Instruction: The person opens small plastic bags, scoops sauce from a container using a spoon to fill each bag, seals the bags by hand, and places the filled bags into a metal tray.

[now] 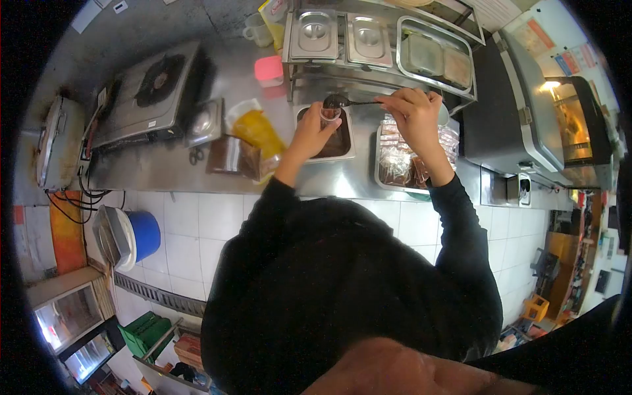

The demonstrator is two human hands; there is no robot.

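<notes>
My left hand (315, 136) is wrapped round a small clear cup (330, 116), held over a steel pan (340, 141) with dark contents. My right hand (415, 112) pinches the handle of a dark spoon (359, 103); its bowl is right at the mouth of the cup and looks loaded with something dark. Below my right hand is a metal tray (380, 172) of small clear packets (396, 158) with dark contents.
Lidded steel pans (315, 36) and a tray of containers (434, 56) stand on the shelf behind. To the left are a yellow bag (253, 130), brown packet (233, 157), scissors (197, 155), pink container (268, 70) and stove (148, 92). A grey appliance (510, 112) is at right.
</notes>
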